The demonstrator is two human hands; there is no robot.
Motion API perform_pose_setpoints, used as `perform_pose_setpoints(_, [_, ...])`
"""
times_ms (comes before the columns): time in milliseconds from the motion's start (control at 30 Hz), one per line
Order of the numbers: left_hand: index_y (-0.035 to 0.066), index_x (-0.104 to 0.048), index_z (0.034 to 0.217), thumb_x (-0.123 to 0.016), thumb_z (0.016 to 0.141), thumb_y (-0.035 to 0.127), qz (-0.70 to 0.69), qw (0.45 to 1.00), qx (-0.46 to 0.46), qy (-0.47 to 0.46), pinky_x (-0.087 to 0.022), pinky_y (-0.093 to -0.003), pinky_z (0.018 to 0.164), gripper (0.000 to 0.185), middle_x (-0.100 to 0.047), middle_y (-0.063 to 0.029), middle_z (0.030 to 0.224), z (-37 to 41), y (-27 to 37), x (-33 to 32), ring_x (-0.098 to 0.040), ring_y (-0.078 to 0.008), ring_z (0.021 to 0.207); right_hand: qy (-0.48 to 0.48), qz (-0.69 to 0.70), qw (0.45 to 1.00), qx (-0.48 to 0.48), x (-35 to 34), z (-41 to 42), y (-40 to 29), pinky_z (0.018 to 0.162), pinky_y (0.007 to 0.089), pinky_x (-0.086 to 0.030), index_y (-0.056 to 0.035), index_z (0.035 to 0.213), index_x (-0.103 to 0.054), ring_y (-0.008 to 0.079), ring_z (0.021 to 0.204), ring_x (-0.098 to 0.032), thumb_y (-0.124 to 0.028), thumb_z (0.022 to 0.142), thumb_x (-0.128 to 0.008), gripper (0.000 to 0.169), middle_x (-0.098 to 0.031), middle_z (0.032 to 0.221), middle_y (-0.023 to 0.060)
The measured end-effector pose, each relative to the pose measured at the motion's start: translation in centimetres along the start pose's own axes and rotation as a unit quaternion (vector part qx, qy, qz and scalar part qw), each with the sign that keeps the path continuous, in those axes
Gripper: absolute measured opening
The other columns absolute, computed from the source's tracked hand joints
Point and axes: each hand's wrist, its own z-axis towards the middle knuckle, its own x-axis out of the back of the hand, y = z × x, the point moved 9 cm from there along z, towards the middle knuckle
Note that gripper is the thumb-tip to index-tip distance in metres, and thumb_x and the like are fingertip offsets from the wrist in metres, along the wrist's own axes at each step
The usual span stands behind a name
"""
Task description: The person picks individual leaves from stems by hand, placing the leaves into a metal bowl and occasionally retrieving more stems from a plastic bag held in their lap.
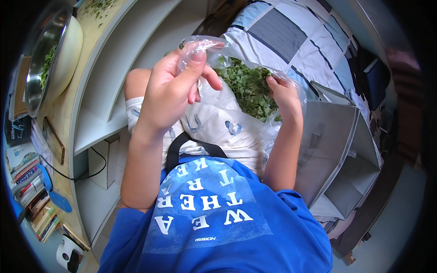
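A clear plastic bag (235,105) filled with small green leafy sprigs (251,87) rests on my lap, its mouth spread wide. My left hand (177,76) is raised at the bag's left edge, the thin film at its fingers and a small leaf near the fingertips. Inside the bag's right side, my right hand (283,92) has its thumb and fingers closed on some of the sprigs. Part of the right hand is seen through the film.
To the left, a wooden desk top (70,102) carries a steel bowl (34,92) with greens, a cream bowl (73,51) and scattered leaves. White shelves (102,78) stand below. A bed with a checked cover (280,34) lies ahead; a grey fabric storage box (324,136) is at right.
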Motion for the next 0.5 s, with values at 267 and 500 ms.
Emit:
perform_pose_setpoints(267, [0.002,-0.059,0.124,-0.047,0.103,0.025,0.007,1.000,0.007,0.020,-0.041,-0.0176,0.056,0.033,-0.068,-0.0093,0.082,-0.4,0.0,1.0,-0.043,-0.0013,0.053,0.177,-0.295,0.937,0.057,3.5,0.0,1.5,0.088,0.0426,-0.051,-0.0010,0.111,-0.068,0.0360,0.106,-0.065,-0.040,0.081,-0.074,0.050,-0.068,0.110,0.0238])
perform_pose_setpoints(500, [0.005,-0.061,0.125,-0.049,0.103,0.026,-0.010,1.000,-0.009,0.025,-0.037,-0.0141,0.052,0.032,-0.069,-0.0071,0.081,-0.5,-0.2,1.4,-0.042,0.0014,0.054,-0.013,-0.314,0.941,0.125,-4.2,-5.0,-2.6,0.091,0.0414,-0.050,-0.0126,0.114,-0.069,0.0340,0.105,-0.065,-0.025,0.076,-0.077,0.041,-0.069,0.111,0.0171])
